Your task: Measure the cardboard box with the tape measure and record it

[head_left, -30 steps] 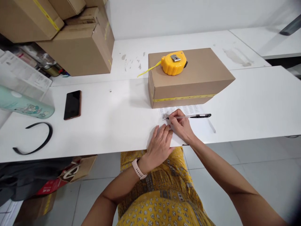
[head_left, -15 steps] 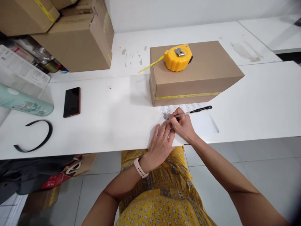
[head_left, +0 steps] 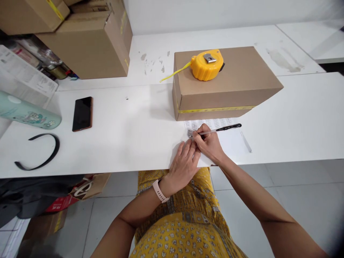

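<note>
On the printed sheet [head_left: 213,123], right hand [head_left: 209,144] still pinching pen [head_left: 224,128], left hand [head_left: 184,163] still flat beside it

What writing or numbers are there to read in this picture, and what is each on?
No text here reads clearly.
On the printed sheet under the pen in the right hand: rows of print, too small to read.
On the white carton at far left: print, too blurred.
On the yellow tape on the box: markings too small.
On the red bag below the table: white letters, blurred.
</note>
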`<control>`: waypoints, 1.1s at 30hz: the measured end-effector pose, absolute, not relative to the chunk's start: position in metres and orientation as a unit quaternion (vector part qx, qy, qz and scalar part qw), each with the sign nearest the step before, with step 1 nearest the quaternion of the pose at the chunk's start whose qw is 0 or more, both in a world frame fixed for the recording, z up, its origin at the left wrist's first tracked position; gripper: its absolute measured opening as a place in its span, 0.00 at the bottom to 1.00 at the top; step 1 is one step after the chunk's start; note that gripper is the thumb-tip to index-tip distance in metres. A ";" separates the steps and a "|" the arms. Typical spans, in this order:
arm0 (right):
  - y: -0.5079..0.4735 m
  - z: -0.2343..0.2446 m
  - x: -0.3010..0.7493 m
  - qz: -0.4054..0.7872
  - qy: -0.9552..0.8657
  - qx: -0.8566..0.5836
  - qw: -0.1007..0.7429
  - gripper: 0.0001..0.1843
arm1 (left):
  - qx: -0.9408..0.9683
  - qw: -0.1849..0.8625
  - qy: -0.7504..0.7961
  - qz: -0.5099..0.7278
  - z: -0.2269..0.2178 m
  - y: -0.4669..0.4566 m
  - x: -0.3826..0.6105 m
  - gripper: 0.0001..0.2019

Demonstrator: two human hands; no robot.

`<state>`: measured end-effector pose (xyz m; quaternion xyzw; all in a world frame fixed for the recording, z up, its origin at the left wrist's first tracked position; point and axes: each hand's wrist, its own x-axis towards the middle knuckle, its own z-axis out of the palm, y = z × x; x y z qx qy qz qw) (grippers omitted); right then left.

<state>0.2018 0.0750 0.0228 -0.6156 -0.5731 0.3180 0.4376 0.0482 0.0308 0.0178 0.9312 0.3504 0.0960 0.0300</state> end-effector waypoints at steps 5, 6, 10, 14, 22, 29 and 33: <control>0.076 0.022 0.203 0.316 -0.579 -0.614 0.434 0.11 | 0.931 0.025 0.351 0.092 0.018 0.030 0.048 0.36; 0.076 0.021 0.203 0.314 -0.579 -0.614 0.434 0.11 | 0.932 0.023 0.351 0.092 0.018 0.030 0.048 0.36; 0.076 0.020 0.203 0.311 -0.579 -0.613 0.439 0.11 | 0.932 0.016 0.349 0.095 0.016 0.030 0.048 0.36; 0.076 0.021 0.203 0.310 -0.583 -0.613 0.434 0.11 | 0.931 0.018 0.351 0.094 0.017 0.030 0.048 0.36; 0.076 0.019 0.204 0.313 -0.566 -0.618 0.447 0.11 | 0.931 0.016 0.353 0.089 0.017 0.029 0.048 0.34; 0.077 0.020 0.204 0.304 -0.571 -0.619 0.445 0.12 | 0.931 0.016 0.352 0.090 0.018 0.029 0.048 0.33; 0.077 0.020 0.204 0.307 -0.572 -0.614 0.449 0.12 | 0.931 0.016 0.352 0.092 0.017 0.029 0.048 0.33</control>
